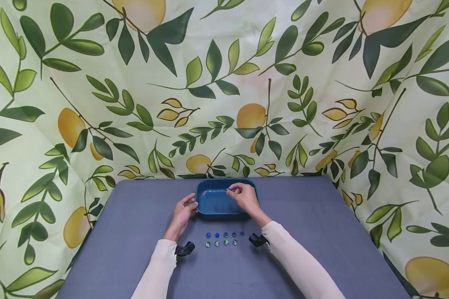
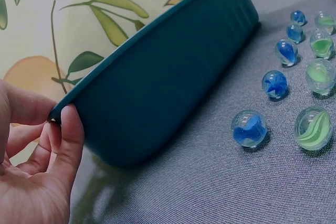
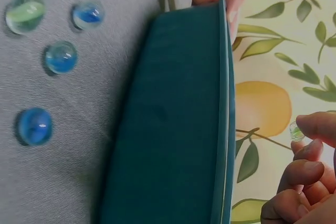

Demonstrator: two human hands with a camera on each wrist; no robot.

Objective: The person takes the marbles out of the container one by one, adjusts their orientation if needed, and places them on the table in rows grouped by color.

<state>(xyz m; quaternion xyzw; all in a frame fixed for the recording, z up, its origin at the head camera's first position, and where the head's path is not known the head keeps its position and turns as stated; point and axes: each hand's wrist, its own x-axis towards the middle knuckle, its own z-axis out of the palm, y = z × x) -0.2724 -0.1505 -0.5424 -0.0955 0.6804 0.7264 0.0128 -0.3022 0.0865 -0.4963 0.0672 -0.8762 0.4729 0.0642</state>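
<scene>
A blue-teal rectangular bin (image 1: 213, 215) stands on the table. At its left end my left hand (image 1: 183, 214) pinches the rim between thumb and fingers, as the left wrist view shows with the bin's side wall (image 2: 157, 77). Over the bin's right part, my right hand (image 1: 245, 197) pinches a small clear marble with a green swirl (image 3: 296, 131) between thumb and forefinger. In front of the bin lie two rows of glass marbles: blue marbles (image 1: 217, 235) in the row nearer the bin, green marbles (image 1: 217, 243) in the row nearer me.
A grey cloth covers the table (image 1: 134, 249). Leaf-and-fruit printed fabric (image 1: 217, 104) hangs behind the table and along both sides. Black wrist devices (image 1: 185, 249) sit at both cuffs, close to the ends of the marble rows.
</scene>
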